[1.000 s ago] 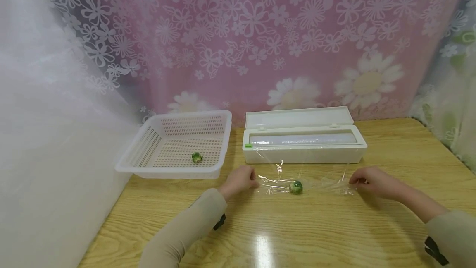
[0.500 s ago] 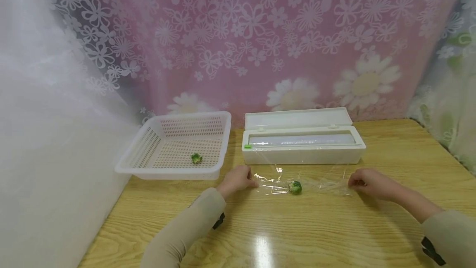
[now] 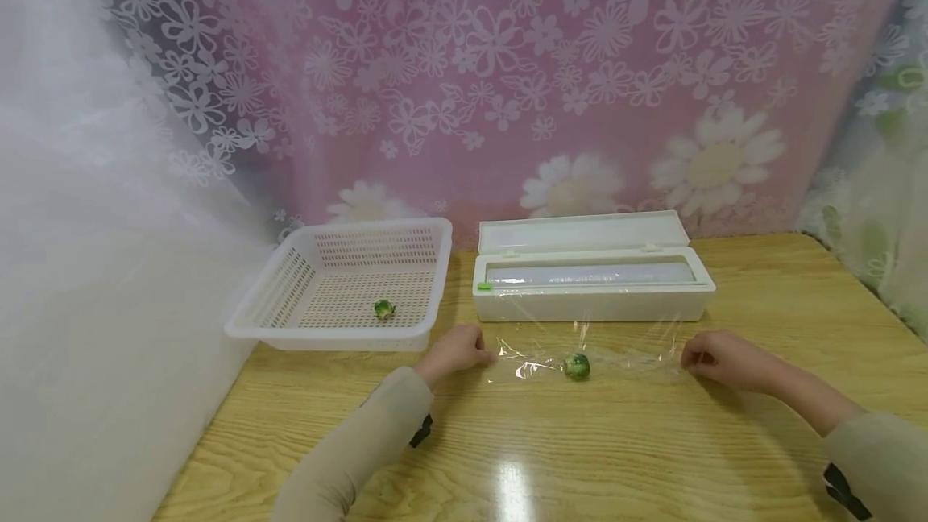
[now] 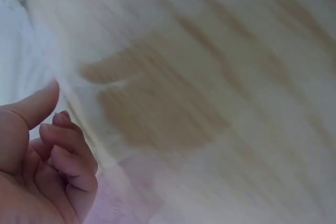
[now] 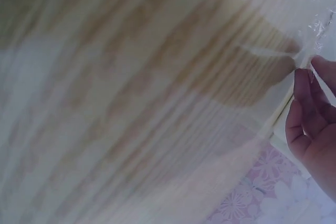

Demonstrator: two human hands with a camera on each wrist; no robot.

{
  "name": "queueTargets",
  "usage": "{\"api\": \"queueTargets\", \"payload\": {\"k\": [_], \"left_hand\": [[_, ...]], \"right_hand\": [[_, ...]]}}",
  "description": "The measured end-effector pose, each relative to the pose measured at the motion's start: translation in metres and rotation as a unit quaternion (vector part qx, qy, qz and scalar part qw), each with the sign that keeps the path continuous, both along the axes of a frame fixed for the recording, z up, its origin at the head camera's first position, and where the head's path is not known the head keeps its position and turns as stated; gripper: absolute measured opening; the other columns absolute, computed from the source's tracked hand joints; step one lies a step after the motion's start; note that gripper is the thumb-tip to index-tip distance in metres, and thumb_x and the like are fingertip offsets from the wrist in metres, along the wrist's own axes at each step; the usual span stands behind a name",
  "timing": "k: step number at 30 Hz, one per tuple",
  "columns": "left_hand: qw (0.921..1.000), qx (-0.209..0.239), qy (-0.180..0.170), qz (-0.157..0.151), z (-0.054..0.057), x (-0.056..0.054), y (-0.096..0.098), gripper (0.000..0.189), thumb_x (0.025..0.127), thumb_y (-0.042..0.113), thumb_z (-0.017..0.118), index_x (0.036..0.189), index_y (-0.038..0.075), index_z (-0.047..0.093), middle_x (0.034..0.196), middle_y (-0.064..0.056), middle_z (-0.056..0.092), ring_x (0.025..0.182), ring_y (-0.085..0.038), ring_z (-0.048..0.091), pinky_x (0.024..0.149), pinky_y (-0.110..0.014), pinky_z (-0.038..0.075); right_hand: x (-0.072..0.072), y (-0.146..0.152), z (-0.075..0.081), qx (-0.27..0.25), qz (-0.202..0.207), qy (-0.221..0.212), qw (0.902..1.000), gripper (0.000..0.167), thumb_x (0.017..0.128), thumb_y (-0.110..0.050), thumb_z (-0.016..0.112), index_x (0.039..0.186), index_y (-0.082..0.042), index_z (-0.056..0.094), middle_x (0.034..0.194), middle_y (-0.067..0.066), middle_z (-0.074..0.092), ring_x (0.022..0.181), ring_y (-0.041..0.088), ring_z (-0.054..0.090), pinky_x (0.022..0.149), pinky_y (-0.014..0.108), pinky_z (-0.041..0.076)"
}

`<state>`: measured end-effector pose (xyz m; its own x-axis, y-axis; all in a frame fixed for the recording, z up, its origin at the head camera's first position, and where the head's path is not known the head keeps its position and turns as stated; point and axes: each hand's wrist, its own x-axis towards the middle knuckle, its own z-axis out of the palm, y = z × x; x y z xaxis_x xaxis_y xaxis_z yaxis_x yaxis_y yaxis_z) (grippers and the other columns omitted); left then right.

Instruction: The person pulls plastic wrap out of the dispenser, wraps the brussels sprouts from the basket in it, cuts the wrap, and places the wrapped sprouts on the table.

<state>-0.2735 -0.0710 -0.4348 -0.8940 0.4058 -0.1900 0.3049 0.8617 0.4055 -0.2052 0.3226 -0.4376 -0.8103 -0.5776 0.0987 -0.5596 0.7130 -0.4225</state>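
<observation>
A Brussels sprout (image 3: 577, 367) sits at the middle of a sheet of clear plastic wrap (image 3: 536, 369) on the table. The sheet runs back to the roll (image 3: 590, 273) in a white dispenser box (image 3: 590, 306). My left hand (image 3: 458, 354) is just beyond the sheet's left edge in the head view. In the left wrist view, a gap parts its thumb (image 4: 44, 103) from its loosely curled fingers, with nothing between them. At the other end, my right hand (image 3: 725, 357) pinches the wrap's right corner between thumb and fingertips (image 5: 302, 74).
A white perforated basket (image 3: 319, 337) stands at the back left with another Brussels sprout (image 3: 384, 309) in it. Behind the roll, the dispenser's lid (image 3: 583, 232) is raised. A green slider (image 3: 484, 286) sits at the left of the box's front edge.
My left hand has let go of the wrap and drawn slightly left. The wrap's left side lies flatter and wider now. My right hand keeps its place at the corner.
</observation>
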Motion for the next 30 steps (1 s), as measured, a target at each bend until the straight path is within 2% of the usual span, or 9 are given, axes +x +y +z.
{"api": "queueTargets", "payload": {"k": [3, 5, 8, 9, 13, 17, 20, 24, 30], "left_hand": [[0.9993, -0.010, 0.030, -0.019, 0.006, 0.004, 0.007, 0.026, 0.084, 0.025, 0.060, 0.064, 0.010, 0.051, 0.056, 0.004, 0.044, 0.049, -0.009, 0.038, 0.043, -0.023, 0.031], [0.9970, -0.014, 0.060, -0.046, 0.011, 0.008, 0.015, 0.023, 0.085, 0.025, 0.058, 0.066, 0.013, 0.051, 0.057, 0.006, 0.045, 0.050, -0.008, 0.039, 0.044, -0.022, 0.032], [0.9902, 0.000, 0.093, -0.104, 0.016, 0.015, 0.030, 0.018, 0.085, 0.024, 0.059, 0.071, 0.014, 0.053, 0.061, 0.008, 0.047, 0.053, -0.006, 0.041, 0.047, -0.019, 0.034], [0.9864, 0.005, 0.105, -0.127, 0.017, 0.018, 0.035, 0.017, 0.085, 0.025, 0.060, 0.073, 0.015, 0.054, 0.063, 0.009, 0.048, 0.056, -0.005, 0.043, 0.049, -0.017, 0.036], [0.9731, 0.037, 0.111, -0.198, 0.021, 0.028, 0.055, 0.013, 0.083, 0.024, 0.062, 0.083, 0.012, 0.059, 0.075, 0.007, 0.056, 0.068, -0.004, 0.050, 0.061, -0.014, 0.040], [0.9630, 0.025, 0.118, -0.241, 0.022, 0.033, 0.071, 0.020, 0.083, 0.026, 0.063, 0.095, 0.010, 0.062, 0.092, 0.004, 0.061, 0.082, -0.005, 0.054, 0.072, -0.013, 0.041], [0.9605, 0.009, 0.117, -0.252, 0.022, 0.034, 0.079, 0.024, 0.082, 0.027, 0.063, 0.101, 0.012, 0.062, 0.099, 0.005, 0.060, 0.088, -0.006, 0.055, 0.075, -0.013, 0.041], [0.9577, -0.010, 0.120, -0.261, 0.020, 0.033, 0.088, 0.025, 0.080, 0.029, 0.066, 0.101, 0.015, 0.063, 0.097, 0.009, 0.058, 0.084, -0.002, 0.054, 0.070, -0.011, 0.040], [0.9533, -0.021, 0.130, -0.272, 0.012, 0.026, 0.094, 0.024, 0.076, 0.028, 0.070, 0.095, 0.015, 0.064, 0.091, 0.010, 0.056, 0.076, 0.002, 0.050, 0.066, -0.009, 0.038]], "right_hand": [[0.001, -0.002, 0.003, -0.001, -0.020, 0.007, 0.9998, 0.003, 0.076, -0.006, 0.066, 0.078, -0.007, 0.063, 0.076, -0.006, 0.059, 0.068, 0.007, 0.055, 0.056, 0.027, 0.046], [0.001, -0.006, 0.006, -0.003, -0.031, 0.018, 0.9994, 0.003, 0.076, -0.006, 0.066, 0.078, -0.006, 0.063, 0.076, -0.006, 0.059, 0.068, 0.009, 0.055, 0.057, 0.027, 0.047], [0.000, -0.013, 0.010, -0.001, -0.043, 0.041, 0.9983, 0.004, 0.076, -0.005, 0.065, 0.078, -0.009, 0.063, 0.076, -0.008, 0.058, 0.068, 0.011, 0.056, 0.057, 0.028, 0.047], [-0.001, -0.016, 0.011, -0.003, -0.041, 0.049, 0.9980, 0.005, 0.076, -0.005, 0.065, 0.078, -0.009, 0.063, 0.076, -0.009, 0.058, 0.068, 0.011, 0.056, 0.058, 0.029, 0.047], [-0.001, -0.031, 0.013, -0.011, -0.022, 0.098, 0.9949, 0.010, 0.074, -0.004, 0.067, 0.077, -0.011, 0.062, 0.074, -0.012, 0.056, 0.067, 0.009, 0.055, 0.056, 0.029, 0.047], [0.000, -0.051, 0.015, -0.018, 0.015, 0.116, 0.9930, 0.009, 0.074, -0.005, 0.068, 0.077, -0.012, 0.063, 0.074, -0.013, 0.056, 0.066, 0.005, 0.053, 0.055, 0.027, 0.046], [0.000, -0.066, 0.017, -0.022, 0.041, 0.096, 0.9943, 0.007, 0.076, -0.005, 0.066, 0.078, -0.011, 0.063, 0.075, -0.011, 0.057, 0.067, 0.005, 0.053, 0.056, 0.027, 0.046], [0.002, -0.084, 0.023, -0.019, 0.058, 0.081, 0.9949, 0.008, 0.077, -0.004, 0.065, 0.081, -0.010, 0.064, 0.078, -0.008, 0.059, 0.069, 0.008, 0.056, 0.057, 0.027, 0.046], [0.002, -0.099, 0.030, -0.007, 0.062, 0.103, 0.9927, 0.011, 0.075, -0.002, 0.067, 0.083, -0.009, 0.065, 0.080, -0.004, 0.059, 0.071, 0.011, 0.057, 0.058, 0.027, 0.047]]}}
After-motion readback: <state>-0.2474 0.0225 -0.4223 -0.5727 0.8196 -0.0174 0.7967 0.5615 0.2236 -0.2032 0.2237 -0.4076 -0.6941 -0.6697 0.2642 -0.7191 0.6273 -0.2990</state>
